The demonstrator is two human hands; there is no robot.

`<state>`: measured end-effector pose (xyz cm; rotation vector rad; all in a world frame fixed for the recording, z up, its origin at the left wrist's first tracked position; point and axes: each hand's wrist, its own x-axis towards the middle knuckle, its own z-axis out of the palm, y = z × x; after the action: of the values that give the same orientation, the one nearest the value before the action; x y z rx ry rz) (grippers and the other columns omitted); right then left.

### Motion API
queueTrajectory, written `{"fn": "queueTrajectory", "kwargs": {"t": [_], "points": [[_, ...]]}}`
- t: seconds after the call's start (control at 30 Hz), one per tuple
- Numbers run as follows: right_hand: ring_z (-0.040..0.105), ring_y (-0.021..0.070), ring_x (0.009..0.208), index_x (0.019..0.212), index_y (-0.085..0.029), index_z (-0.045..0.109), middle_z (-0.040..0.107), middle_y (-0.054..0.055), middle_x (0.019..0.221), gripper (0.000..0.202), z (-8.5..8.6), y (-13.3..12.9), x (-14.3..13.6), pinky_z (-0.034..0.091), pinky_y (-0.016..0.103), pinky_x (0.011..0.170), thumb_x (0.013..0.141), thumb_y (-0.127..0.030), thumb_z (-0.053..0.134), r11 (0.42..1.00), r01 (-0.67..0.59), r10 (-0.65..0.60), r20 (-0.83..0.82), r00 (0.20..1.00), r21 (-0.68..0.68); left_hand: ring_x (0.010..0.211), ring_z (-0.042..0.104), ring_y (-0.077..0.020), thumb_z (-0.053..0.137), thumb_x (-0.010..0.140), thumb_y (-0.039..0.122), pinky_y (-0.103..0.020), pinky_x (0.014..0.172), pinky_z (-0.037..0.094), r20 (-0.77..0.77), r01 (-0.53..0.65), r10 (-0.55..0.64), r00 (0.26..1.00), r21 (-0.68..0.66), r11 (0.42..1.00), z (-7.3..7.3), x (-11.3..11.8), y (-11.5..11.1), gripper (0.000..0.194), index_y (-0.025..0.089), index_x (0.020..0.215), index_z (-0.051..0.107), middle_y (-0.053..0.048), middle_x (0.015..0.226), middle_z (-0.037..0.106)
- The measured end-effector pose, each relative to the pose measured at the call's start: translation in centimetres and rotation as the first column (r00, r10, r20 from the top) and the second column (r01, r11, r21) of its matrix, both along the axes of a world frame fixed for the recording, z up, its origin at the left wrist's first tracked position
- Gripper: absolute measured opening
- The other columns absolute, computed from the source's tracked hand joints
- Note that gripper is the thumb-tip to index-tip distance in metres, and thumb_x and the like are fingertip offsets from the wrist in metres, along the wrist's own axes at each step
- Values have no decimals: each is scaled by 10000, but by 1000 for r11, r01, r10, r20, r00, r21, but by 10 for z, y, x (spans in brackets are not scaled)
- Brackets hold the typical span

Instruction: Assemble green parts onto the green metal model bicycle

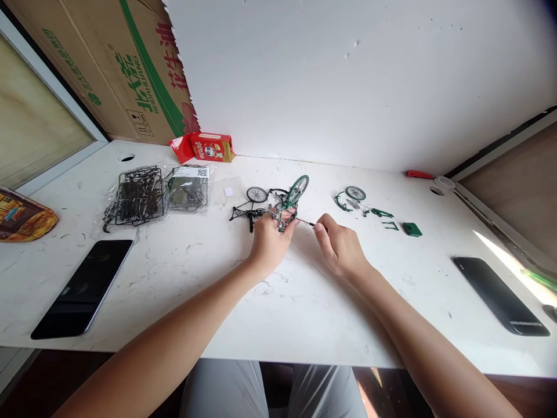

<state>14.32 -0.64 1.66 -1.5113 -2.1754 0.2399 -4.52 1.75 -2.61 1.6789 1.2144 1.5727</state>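
Note:
My left hand (270, 241) is closed on a green model bicycle (297, 191), whose spoked wheel points up and away. In my right hand (342, 244) is a thin screwdriver (308, 223) with a dark handle, its shaft reaching to the bicycle's lower frame. Where the tip meets the frame is too small to make out. Just behind and left of my left hand lies a black model bicycle (243, 212) with a spoked wheel (257, 194). Loose green parts (382, 213) and another wheel (355, 193) lie to the right, near a small green box (412, 229).
Bagged dark parts (136, 196) and a second bag (188, 188) lie at left, behind a phone (82, 288). A red carton (213, 147) stands by the back panel. Another dark phone-like slab (500, 295) lies far right. A red tool (419, 174) rests at back right.

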Motion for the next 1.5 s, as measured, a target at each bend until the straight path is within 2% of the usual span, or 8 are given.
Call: {"fn": "queueTrajectory", "kwargs": {"t": [0.13, 0.37, 0.6, 0.7, 1.0, 1.23, 1.33, 1.5], "points": [[515, 188, 569, 946, -252, 465, 625, 20, 737, 287, 1, 1, 0, 308, 306, 571, 1124, -427, 322, 998, -59, 58, 51, 997, 25, 986, 804, -273, 796, 918, 262, -416, 954, 626, -7, -27, 27, 1000, 3, 1000, 0, -1, 2, 130, 174, 1012, 786, -140, 1057, 833], [304, 154, 460, 700, -259, 300, 395, -16, 536, 528, -6, 1, -1, 225, 345, 553, 1150, -518, 208, 1000, 8, -8, -22, 1000, 12, 1019, 804, -282, 795, 911, 218, -437, 979, 625, 7, 27, -27, 1000, -8, 1000, 3, 1, -3, 141, 182, 1048, 786, -133, 1071, 835], [529, 190, 571, 978, -246, 496, 630, 15, 725, 268, -1, 1, -1, 320, 306, 571, 1123, -430, 365, 999, -42, 41, 61, 997, 16, 986, 804, -272, 804, 899, 195, -419, 953, 629, 6, -15, 15, 1000, -21, 1000, 7, -1, -2, 134, 171, 1027, 774, -135, 1049, 835], [518, 182, 570, 956, -246, 513, 651, 33, 768, 283, -3, 2, 1, 317, 303, 562, 1122, -415, 358, 997, -71, 68, 86, 994, 38, 982, 803, -270, 800, 900, 183, -414, 937, 632, 5, -13, 13, 1000, -24, 1000, 8, -2, -1, 140, 172, 1036, 769, -134, 1050, 833], [459, 138, 476, 743, -243, 504, 540, -24, 550, 555, 0, 1, 1, 398, 301, 554, 1127, -601, 326, 972, -122, 74, -235, 969, -200, 1017, 795, -284, 790, 905, 167, -439, 977, 618, -69, 6, -5, 998, 11, 1000, 6, -2, 0, 145, 180, 1048, 774, -134, 1068, 827], [525, 154, 475, 714, -248, 482, 523, -24, 517, 601, -16, 2, -2, 461, 311, 525, 1085, -703, 355, 936, -149, -30, -494, 869, -319, 995, 791, -268, 786, 910, 194, -412, 934, 625, -88, 7, -5, 996, 24, 1000, 3, -3, 2, 176, 197, 1086, 771, -118, 1068, 824], [493, 153, 515, 741, -254, 445, 515, -21, 572, 565, -16, 3, -3, 436, 309, 534, 1103, -671, 327, 958, -135, 4, -458, 889, -254, 1004, 795, -268, 777, 911, 191, -414, 945, 627, -63, 12, -11, 998, 7, 1000, 2, -2, 2, 203, 200, 1114, 768, -125, 1091, 825], [436, 156, 538, 837, -254, 474, 505, -28, 628, 455, -6, 4, -1, 369, 310, 554, 1124, -582, 344, 982, -96, 59, -221, 974, -161, 1001, 795, -263, 776, 899, 182, -404, 939, 628, -45, 31, -32, 998, -22, 999, 2, -1, 2, 197, 193, 1097, 775, -124, 1090, 827]]}}
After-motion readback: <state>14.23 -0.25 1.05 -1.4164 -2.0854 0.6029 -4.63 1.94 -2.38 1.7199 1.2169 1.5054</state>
